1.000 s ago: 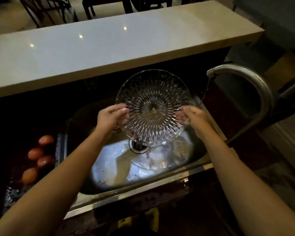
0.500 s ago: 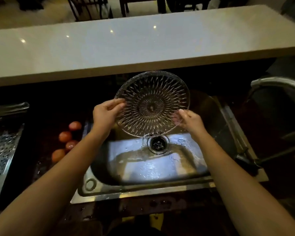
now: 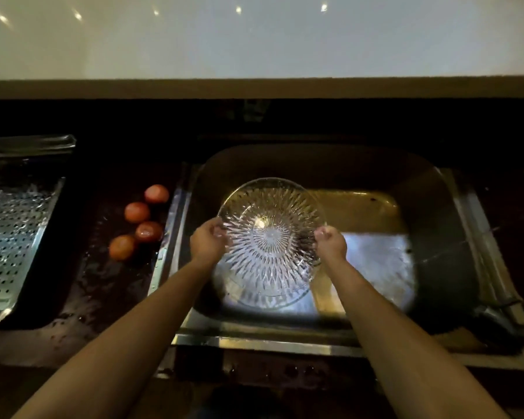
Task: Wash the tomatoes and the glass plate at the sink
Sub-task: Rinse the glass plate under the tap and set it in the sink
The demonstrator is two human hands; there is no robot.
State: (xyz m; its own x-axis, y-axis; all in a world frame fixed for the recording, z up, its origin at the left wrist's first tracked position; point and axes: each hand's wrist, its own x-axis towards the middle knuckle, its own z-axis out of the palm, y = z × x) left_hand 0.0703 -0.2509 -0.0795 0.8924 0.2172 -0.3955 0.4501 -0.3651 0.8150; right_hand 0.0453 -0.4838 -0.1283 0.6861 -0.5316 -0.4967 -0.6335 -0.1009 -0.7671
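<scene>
Glass plate (image 3: pixel 271 237), clear w/ cut radial pattern, is held above the steel sink (image 3: pixel 454 225), over the basin's left half, tilted toward the camera. Left hand (image 3: pixel 208 241) grips the plate's left rim; right hand (image 3: pixel 330 243) grips the right rim, fingers curled around the edge. Both forearms extend from the bottom of the frame. Sink floor is wet and brightly lit at the centre; the far part looks yellowish.

Four tomatoes (image 3: pixel 138 225) sit on the dark, wet counter (image 3: pixel 103 282) just left of the sink rim, in a loose diagonal cluster, apart from the plate. Perforated metal tray (image 3: pixel 9 237) lies further left, well apart from the tomatoes. Pale raised countertop (image 3: pixel 254 40) spans the background, w/ small light reflections.
</scene>
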